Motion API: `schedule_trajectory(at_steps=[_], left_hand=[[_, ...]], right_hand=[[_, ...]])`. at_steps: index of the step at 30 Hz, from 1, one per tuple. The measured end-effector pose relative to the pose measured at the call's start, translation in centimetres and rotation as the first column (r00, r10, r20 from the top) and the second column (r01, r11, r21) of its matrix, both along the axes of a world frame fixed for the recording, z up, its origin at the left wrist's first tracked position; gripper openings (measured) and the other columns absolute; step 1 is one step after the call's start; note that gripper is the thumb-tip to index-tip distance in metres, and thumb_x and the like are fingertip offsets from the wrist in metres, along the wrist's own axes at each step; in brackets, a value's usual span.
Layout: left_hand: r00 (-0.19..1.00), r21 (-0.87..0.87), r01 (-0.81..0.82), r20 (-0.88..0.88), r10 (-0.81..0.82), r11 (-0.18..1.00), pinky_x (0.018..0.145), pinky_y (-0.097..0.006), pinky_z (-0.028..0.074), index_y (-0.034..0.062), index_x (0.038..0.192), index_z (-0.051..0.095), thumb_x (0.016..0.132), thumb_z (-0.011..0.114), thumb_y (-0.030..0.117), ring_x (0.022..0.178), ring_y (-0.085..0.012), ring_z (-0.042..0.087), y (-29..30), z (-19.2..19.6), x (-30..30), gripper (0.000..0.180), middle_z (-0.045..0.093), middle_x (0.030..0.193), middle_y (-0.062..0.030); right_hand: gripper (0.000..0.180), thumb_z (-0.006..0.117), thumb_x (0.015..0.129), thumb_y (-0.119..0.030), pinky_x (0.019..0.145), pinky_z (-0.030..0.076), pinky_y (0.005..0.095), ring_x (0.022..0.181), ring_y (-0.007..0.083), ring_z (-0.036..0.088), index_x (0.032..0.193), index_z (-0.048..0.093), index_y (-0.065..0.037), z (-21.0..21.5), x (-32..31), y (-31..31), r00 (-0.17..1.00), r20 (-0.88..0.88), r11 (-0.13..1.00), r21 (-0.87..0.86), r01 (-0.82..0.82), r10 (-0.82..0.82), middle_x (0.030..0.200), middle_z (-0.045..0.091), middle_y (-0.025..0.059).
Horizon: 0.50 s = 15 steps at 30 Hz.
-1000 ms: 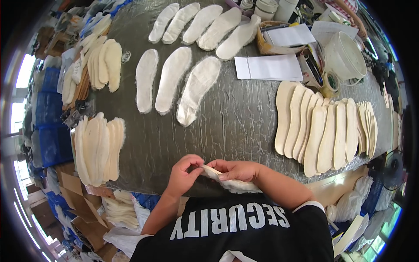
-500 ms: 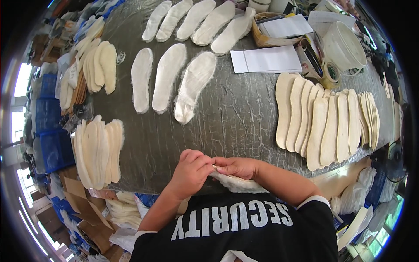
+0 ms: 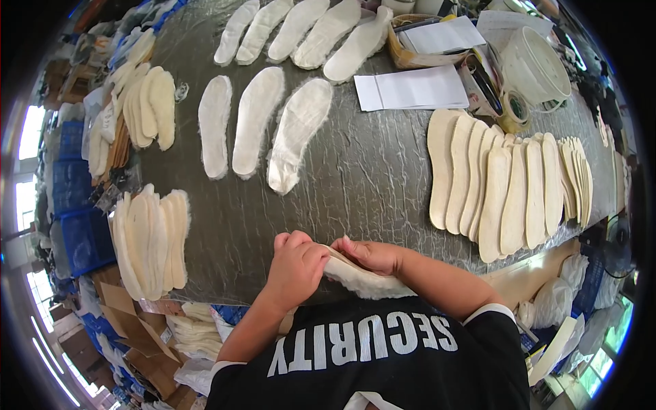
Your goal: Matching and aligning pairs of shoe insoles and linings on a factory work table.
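Note:
A fleecy white insole [image 3: 365, 282] lies between my hands at the table's near edge, close to my body, its fluffy side turned toward me. My left hand [image 3: 294, 266] is closed round its left end, which the fingers cover. Along its far side, my right hand [image 3: 372, 257] grips the insole, thumb raised on top and the other fingers partly hidden. Beyond my hands are three white insoles, among them a shiny, wrinkled one [image 3: 299, 133]. A further row of white insoles [image 3: 297, 31] lies at the table's far side.
Cream insoles [image 3: 499, 184] lie overlapped at the right; other stacks [image 3: 150, 239] stand at the left edge. White paper sheets [image 3: 411, 89], a basket [image 3: 410, 55], a tape roll [image 3: 516, 109] and a white bucket [image 3: 536, 68] fill the far right. A cardboard box [image 3: 130, 318] sits below the table, left.
My right thumb has lifted away from my left fingers, and the hands have drawn slightly apart. More of the insole's edge shows between them. The whole view has shifted slightly.

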<state>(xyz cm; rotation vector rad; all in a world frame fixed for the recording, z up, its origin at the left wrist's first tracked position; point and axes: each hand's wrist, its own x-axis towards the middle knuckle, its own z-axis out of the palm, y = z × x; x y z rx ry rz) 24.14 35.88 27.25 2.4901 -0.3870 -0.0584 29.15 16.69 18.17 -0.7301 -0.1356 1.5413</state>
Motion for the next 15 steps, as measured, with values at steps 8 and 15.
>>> schedule_trajectory(at_steps=[8, 15], left_hand=[[0.998, -0.038, -0.046, 0.045, 0.048, 0.998, 0.079, -0.038, 0.038, 0.0075, 0.08, 0.066, 0.071, 0.072, 0.01, 0.08, -0.0233, 0.056, 0.2, -0.3, 0.3, 0.011, 0.065, 0.078, -0.0016], [1.0, -0.083, -0.005, 0.014, 0.007, 0.997, 0.08, -0.038, 0.038, 0.0072, 0.078, 0.066, 0.069, 0.074, 0.01, 0.08, -0.023, 0.056, 0.3, -0.2, 0.4, 0.012, 0.065, 0.078, -0.0018]], right_hand=[[0.059, 0.065, 0.088, -0.027, 0.087, 0.046, 0.0288, 0.1, 0.0145, 0.054, 0.138, 0.039, -0.005, 2.8, 2.3, -1.2, 0.951, 0.237, 0.975, 0.05, -0.218, 0.2, 0.112, 0.056, 0.0071], [0.07, 0.059, 0.077, -0.002, 0.093, 0.042, 0.0288, 0.106, 0.0153, 0.051, 0.142, 0.033, -0.004, 2.9, 1.9, -1.3, 0.917, 0.283, 0.958, -0.027, -0.284, 0.28, 0.117, 0.054, 0.0085]])
